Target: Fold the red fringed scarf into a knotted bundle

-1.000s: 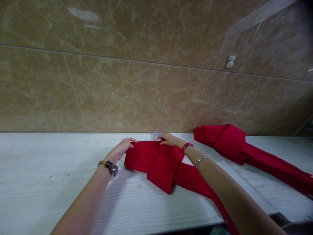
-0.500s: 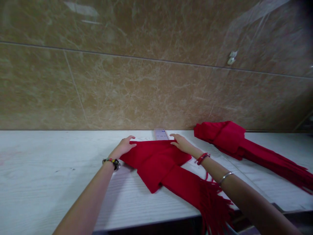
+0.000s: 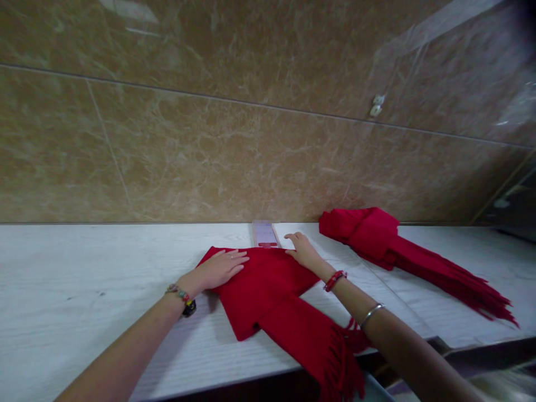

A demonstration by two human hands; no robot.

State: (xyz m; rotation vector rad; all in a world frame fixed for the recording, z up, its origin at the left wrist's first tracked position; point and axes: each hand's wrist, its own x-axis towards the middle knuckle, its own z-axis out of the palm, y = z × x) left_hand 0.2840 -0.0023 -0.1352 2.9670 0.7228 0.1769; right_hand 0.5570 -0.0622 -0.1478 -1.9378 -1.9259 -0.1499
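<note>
Red cloth, matte and soft-looking, fills the head view's middle: a fringed scarf (image 3: 255,290) on the white wood-grain counter (image 3: 84,257). Its crossing fold appears made; the tasselled end hangs ungathered over the near edge. The left hand (image 3: 220,269) lies flat on it, fingers straight; the right hand (image 3: 305,252) touches its far edge, thumb and fingers spread. Rightward, a second scarf (image 3: 372,234) already lies crossed, its tail narrow.

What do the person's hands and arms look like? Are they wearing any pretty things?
Yes! The left hand has a thin ring, and its wrist wears a colourful beaded bracelet with a dark piece too blurry to name. Above the right hand are a red bracelet and a shiny silver bangle. No sleeves or gloves show.
</note>
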